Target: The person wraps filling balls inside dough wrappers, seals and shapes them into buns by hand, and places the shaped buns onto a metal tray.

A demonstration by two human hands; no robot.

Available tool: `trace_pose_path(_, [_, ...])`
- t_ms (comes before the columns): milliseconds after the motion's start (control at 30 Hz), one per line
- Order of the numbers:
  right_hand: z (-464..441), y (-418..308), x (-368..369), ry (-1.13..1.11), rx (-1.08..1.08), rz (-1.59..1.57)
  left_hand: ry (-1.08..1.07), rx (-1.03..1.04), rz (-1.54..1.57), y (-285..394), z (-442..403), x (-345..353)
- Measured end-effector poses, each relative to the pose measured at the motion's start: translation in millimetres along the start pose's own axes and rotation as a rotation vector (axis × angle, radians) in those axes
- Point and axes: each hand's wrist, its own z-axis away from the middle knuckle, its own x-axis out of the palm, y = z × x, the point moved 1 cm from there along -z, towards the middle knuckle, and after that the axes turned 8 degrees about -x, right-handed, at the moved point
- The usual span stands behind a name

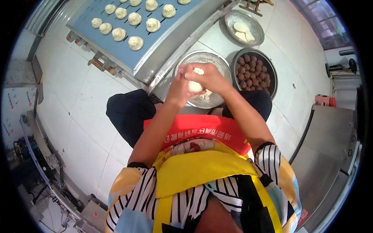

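Observation:
A pale dough bun (195, 87) sits cupped between my two hands above a floury metal bowl (214, 58). My left hand (179, 88) wraps its left side and underside. From the right, my right hand (211, 79) curls over it, with the fingers of both hands meeting near its top. A bit of dough sticks up at the bun's top (198, 71). Below my hands, crumbly dough scraps (206, 94) lie in the bowl. Whether the bun contains anything cannot be seen.
To the right stands a bowl of dark brown filling balls (252, 73). Behind it, another metal bowl (256, 22) holds flat dough pieces (241, 28). At the upper left, shaped buns (135, 18) sit in rows on a blue tray surface (116, 58) with a metal edge.

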Motion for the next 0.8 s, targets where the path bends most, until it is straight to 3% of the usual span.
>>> trace_pose_path(67, [-1.5, 2.1, 6.6, 0.083, 0.054, 0.184, 0.097, 0.134, 0.109, -7.2, 0.1, 13.1])
trace_pose_path(200, [-0.8, 6.2, 11.4, 0.12, -0.397, 0.089, 0.179, 0.068, 0.062, -5.2, 2.9, 12.0])
trace_pose_path(300, [0.7, 24.7, 8.8, 0.117, -0.148, 0.223, 0.112, -0.011, -0.077, 2.8, 3.6, 6.1])
trace_pose_path(400, [-3.9, 14.1, 9.5, 0.091, -0.158, 0.153, 0.139, 0.085, 0.072, -1.9, -5.7, 2.8])
trace_pose_path(500, [-3.6, -0.3, -2.0, 0.321, -0.625, 0.79, 0.232, 0.218, -0.007, -1.5, -9.8, -10.5])
trace_pose_path(600, [11.7, -22.4, 2.3, 0.224, -0.22, 0.858, 0.34, 0.408, -0.083, -1.7, -13.2, -11.6])
trace_pose_path(733, [6.6, -12.4, 9.6, 0.309, -0.42, 0.935, 0.45, 0.558, -0.383, -11.3, -26.7, -22.3])
trace_pose_path(800, [4.8, -10.6, 6.7, 0.283, -0.513, 0.919, 0.469, 0.599, -0.388, -14.3, -27.4, -25.4])
